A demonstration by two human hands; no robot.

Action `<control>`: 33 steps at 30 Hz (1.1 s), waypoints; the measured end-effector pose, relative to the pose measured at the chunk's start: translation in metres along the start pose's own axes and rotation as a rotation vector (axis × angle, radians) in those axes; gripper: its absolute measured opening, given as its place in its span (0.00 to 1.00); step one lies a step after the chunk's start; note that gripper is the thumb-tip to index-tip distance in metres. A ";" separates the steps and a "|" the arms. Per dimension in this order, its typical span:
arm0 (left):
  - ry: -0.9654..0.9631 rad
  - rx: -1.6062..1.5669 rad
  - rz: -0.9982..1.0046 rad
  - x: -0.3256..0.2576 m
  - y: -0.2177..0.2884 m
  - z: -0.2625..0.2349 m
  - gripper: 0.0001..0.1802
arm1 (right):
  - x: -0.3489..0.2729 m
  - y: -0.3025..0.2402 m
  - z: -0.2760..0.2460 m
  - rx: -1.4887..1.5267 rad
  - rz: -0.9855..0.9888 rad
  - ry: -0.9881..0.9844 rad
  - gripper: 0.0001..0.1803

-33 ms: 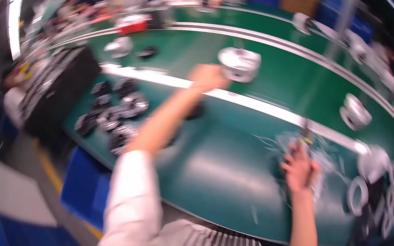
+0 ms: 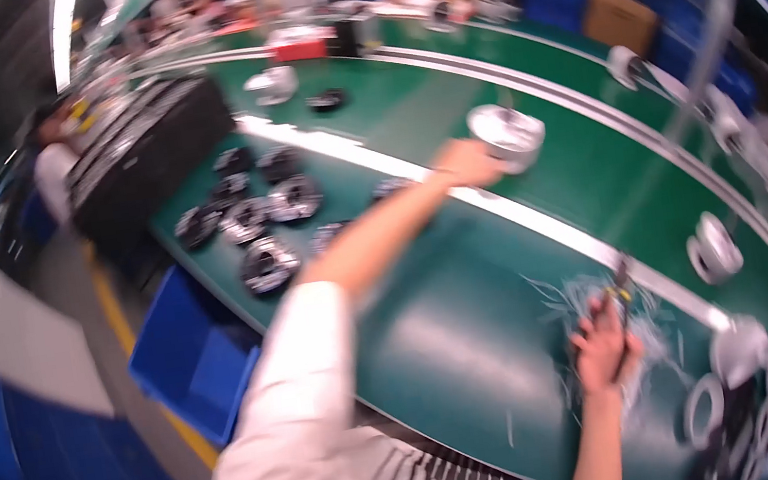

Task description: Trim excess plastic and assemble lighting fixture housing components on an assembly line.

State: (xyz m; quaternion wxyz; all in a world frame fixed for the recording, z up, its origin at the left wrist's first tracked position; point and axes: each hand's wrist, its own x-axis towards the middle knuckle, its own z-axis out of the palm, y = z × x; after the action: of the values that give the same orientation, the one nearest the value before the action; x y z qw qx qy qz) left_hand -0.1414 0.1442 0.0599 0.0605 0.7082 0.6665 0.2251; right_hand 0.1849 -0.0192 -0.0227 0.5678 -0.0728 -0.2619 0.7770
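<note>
My left hand (image 2: 472, 164) is stretched out across the white rail, against the near left side of a white round housing (image 2: 509, 136) on the green belt. Its fingers are blurred and partly hidden, so whether they grip the housing cannot be told. Lower right, my right hand (image 2: 606, 351) is closed around dark-handled pliers (image 2: 620, 293) with a bit of yellow near the jaws, pointing away from me. Under and around that hand lies a heap of thin clear plastic strips (image 2: 656, 324) on the dark green table.
Several black-and-silver round parts (image 2: 270, 264) lie on the table's left. Black stacked trays (image 2: 151, 155) stand beyond, above a blue bin (image 2: 195, 365). Further white housings (image 2: 716, 247) sit along the belt; white rings (image 2: 702, 409) lie at the right. Other people work at the far side.
The whole view has shifted, with the scene lying further right and lower. My left hand has come closer against the white housing. My right hand still holds the pliers.
</note>
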 end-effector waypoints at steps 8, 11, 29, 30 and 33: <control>-0.051 -1.949 -0.670 0.079 0.045 0.123 0.31 | 0.027 0.008 -0.005 0.030 0.056 -0.024 0.34; 0.084 -2.032 -0.726 0.100 0.061 0.136 0.23 | 0.024 -0.003 -0.002 -0.016 0.013 0.031 0.34; -0.380 -1.373 -0.237 -0.029 0.107 0.075 0.35 | 0.054 -0.042 -0.018 -1.170 -0.423 0.311 0.36; -0.389 -1.345 -0.240 -0.032 0.108 0.077 0.35 | 0.056 -0.042 -0.023 -1.259 -0.458 0.353 0.37; -0.400 -1.290 -0.222 -0.039 0.114 0.082 0.35 | 0.054 -0.047 -0.025 -1.603 -0.512 0.337 0.37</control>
State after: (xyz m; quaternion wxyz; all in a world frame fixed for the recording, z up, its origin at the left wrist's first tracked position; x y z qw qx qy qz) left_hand -0.0048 0.1116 0.0212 0.6149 0.4862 0.4437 0.4344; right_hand 0.2163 0.0491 -0.0108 0.5341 -0.5052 -0.6524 0.1841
